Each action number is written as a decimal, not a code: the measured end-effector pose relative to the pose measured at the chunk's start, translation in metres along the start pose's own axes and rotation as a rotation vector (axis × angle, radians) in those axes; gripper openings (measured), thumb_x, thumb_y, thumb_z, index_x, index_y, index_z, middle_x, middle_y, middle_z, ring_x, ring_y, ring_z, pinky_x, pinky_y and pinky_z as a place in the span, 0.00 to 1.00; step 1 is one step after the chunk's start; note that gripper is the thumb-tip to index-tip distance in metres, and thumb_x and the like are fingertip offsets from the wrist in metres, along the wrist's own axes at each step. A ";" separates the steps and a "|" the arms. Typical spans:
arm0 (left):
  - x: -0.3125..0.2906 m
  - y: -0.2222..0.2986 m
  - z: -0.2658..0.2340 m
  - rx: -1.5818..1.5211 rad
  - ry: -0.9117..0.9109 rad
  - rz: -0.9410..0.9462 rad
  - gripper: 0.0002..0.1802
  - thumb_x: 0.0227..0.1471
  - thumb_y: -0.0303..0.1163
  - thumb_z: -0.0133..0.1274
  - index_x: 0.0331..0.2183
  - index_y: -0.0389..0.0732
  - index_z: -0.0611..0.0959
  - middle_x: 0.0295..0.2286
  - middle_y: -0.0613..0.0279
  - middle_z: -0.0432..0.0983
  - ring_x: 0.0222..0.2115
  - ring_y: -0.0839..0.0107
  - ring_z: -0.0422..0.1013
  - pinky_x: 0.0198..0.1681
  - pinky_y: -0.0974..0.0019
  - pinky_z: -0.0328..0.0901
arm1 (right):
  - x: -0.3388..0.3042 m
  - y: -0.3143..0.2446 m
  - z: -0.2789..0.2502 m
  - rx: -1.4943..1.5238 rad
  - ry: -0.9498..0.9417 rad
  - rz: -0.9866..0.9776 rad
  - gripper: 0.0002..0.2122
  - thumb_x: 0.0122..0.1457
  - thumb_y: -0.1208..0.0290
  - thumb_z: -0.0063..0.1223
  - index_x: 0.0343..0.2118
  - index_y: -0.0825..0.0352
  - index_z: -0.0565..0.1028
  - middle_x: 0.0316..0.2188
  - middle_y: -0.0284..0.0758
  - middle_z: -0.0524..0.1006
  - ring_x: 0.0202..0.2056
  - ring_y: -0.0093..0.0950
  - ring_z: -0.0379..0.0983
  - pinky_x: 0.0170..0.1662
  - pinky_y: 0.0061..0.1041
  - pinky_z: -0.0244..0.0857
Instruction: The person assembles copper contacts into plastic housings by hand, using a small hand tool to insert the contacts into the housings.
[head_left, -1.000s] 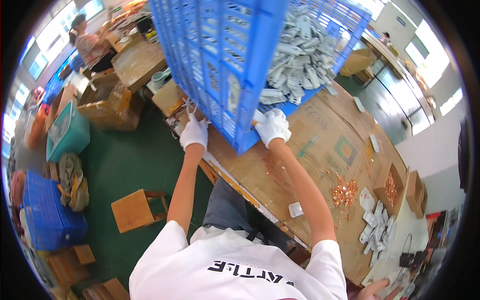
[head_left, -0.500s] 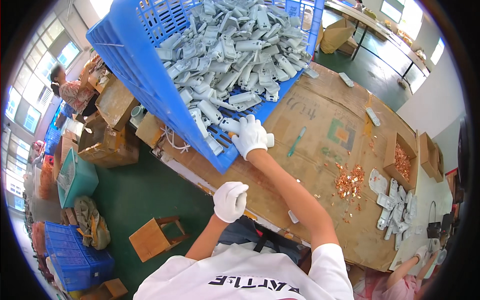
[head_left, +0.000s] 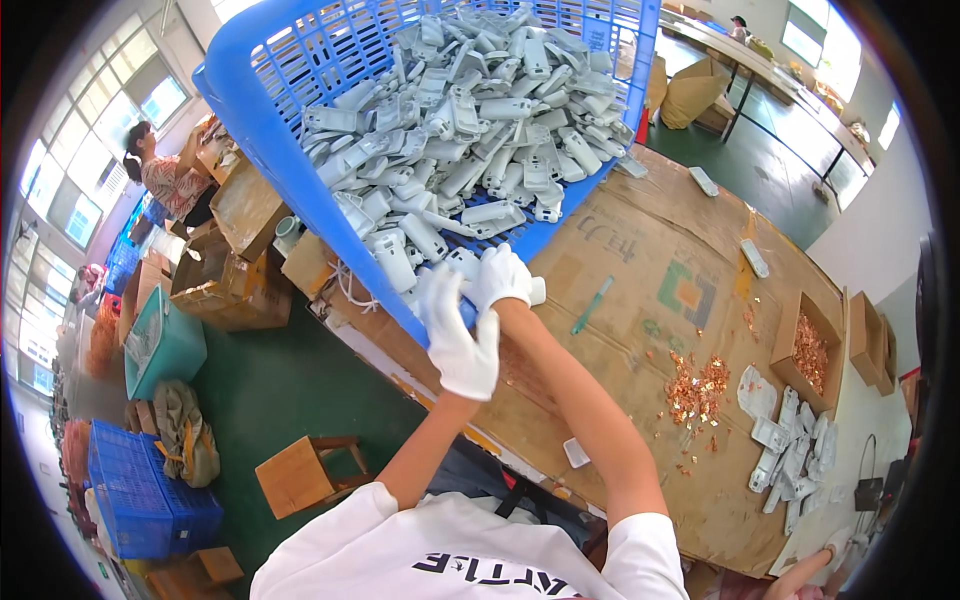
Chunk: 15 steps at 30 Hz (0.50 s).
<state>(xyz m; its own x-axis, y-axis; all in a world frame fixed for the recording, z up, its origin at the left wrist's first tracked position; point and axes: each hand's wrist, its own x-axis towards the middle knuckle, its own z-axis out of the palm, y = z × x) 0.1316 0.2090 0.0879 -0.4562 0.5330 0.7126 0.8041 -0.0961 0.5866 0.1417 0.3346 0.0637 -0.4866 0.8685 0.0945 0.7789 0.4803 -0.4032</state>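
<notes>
A blue plastic crate (head_left: 265,140) lies tipped toward me, with a heap of pale grey plastic casings (head_left: 490,108) inside. At its near edge, my right hand (head_left: 500,277) in a white glove closes on a pale plastic casing (head_left: 538,291), mostly hidden beneath the palm. Another casing (head_left: 462,262) shows just beyond its fingers. My left hand (head_left: 462,340), also gloved, reaches over the crate's near corner beside the right hand. Its fingers are stretched out and the thumb stands apart; nothing shows in it.
Cardboard covers the table (head_left: 600,380). On it lie a teal pen (head_left: 593,305), loose copper-coloured pieces (head_left: 697,388), a box of more pieces (head_left: 806,350) and stacked casings (head_left: 790,445). A wooden stool (head_left: 295,478) stands at left. A co-worker's arm (head_left: 805,573) shows lower right.
My left hand has risen from near my body to the crate's near corner, and its curled fingers have straightened. The right hand stays at the crate's edge. The view has shifted slightly.
</notes>
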 end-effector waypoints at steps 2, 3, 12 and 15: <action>0.014 -0.019 0.018 0.072 0.086 -0.108 0.33 0.49 0.32 0.55 0.55 0.34 0.64 0.56 0.45 0.58 0.60 0.48 0.52 0.61 0.52 0.49 | 0.000 0.005 0.000 0.044 -0.022 -0.001 0.25 0.47 0.49 0.62 0.37 0.69 0.76 0.41 0.44 0.73 0.42 0.37 0.75 0.43 0.33 0.71; 0.018 -0.029 0.035 0.125 0.114 -0.210 0.34 0.49 0.34 0.55 0.55 0.35 0.64 0.57 0.45 0.57 0.61 0.48 0.50 0.62 0.52 0.47 | 0.000 0.012 0.003 0.089 0.002 0.000 0.25 0.48 0.49 0.60 0.37 0.70 0.76 0.41 0.45 0.73 0.42 0.38 0.75 0.43 0.33 0.71; 0.037 -0.086 0.074 0.665 0.354 -0.372 0.38 0.52 0.45 0.52 0.58 0.39 0.57 0.58 0.35 0.49 0.60 0.40 0.47 0.62 0.44 0.44 | -0.012 0.031 0.012 0.255 0.125 -0.156 0.17 0.47 0.60 0.59 0.40 0.61 0.77 0.40 0.40 0.69 0.46 0.39 0.67 0.47 0.35 0.66; 0.039 -0.085 0.065 0.764 0.226 -0.374 0.37 0.51 0.44 0.52 0.57 0.38 0.58 0.57 0.35 0.51 0.60 0.41 0.48 0.62 0.45 0.44 | -0.015 0.032 0.011 0.252 0.142 -0.176 0.14 0.45 0.66 0.60 0.37 0.62 0.77 0.40 0.40 0.70 0.44 0.40 0.68 0.46 0.35 0.67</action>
<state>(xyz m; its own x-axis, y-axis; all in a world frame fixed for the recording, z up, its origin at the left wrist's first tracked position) 0.0703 0.2927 0.0405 -0.7405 0.2303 0.6314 0.5850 0.6833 0.4369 0.1693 0.3360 0.0395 -0.5317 0.7916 0.3012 0.5570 0.5947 -0.5797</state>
